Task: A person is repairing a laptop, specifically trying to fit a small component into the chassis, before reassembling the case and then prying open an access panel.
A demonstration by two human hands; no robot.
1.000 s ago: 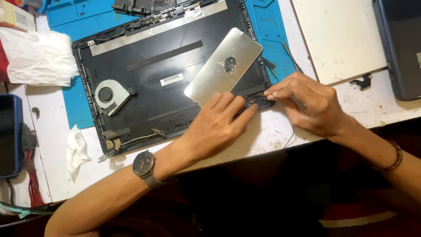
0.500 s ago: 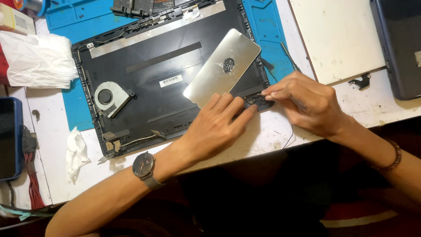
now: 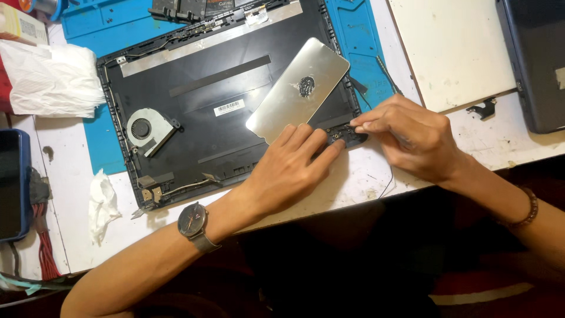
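A black laptop case [image 3: 223,106] lies open on a blue mat [image 3: 100,147], with a round fan [image 3: 141,128] inside at the left. A silver metal plate [image 3: 297,91] with a dark smear rests tilted on the case's right side. My left hand [image 3: 291,171], a watch on its wrist, lies flat on the case's near right corner, and its fingertips touch a small black part [image 3: 347,136]. My right hand [image 3: 412,138] pinches the same part from the right with thumb and forefinger. What lies under the fingertips is hidden.
A white cloth [image 3: 50,79] lies at the back left and a crumpled tissue [image 3: 103,203] at the front left. A dark device [image 3: 12,185] sits at the left edge. A white board [image 3: 453,50] and another dark laptop [image 3: 538,59] are at the right.
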